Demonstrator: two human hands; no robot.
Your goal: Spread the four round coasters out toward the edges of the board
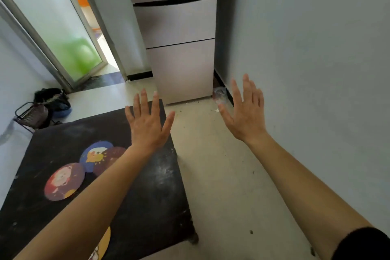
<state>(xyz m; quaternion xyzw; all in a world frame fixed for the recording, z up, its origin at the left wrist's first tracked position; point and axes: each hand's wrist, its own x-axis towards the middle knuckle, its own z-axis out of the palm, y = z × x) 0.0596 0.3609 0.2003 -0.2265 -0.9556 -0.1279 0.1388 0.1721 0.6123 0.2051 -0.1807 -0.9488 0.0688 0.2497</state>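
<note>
A black board [154, 192] lies low at the left. Near its middle sit a blue coaster [92, 154] with a cartoon animal, a dark maroon coaster [109, 159] overlapping its right side, and a purple-red coaster [63, 181] touching them in front. A yellow coaster [104, 243] peeks out under my left forearm at the near edge. My left hand [147, 120] hovers flat, fingers spread, above the board's far right corner, holding nothing. My right hand [244, 110] is raised over the floor to the right of the board, fingers apart and empty.
A grey fridge [179, 48] stands ahead beyond the board. A pale wall [316, 69] runs along the right. A frosted glass door [69, 44] is at the far left, with a black wire rack [31, 114] and dark bags on the floor beside it.
</note>
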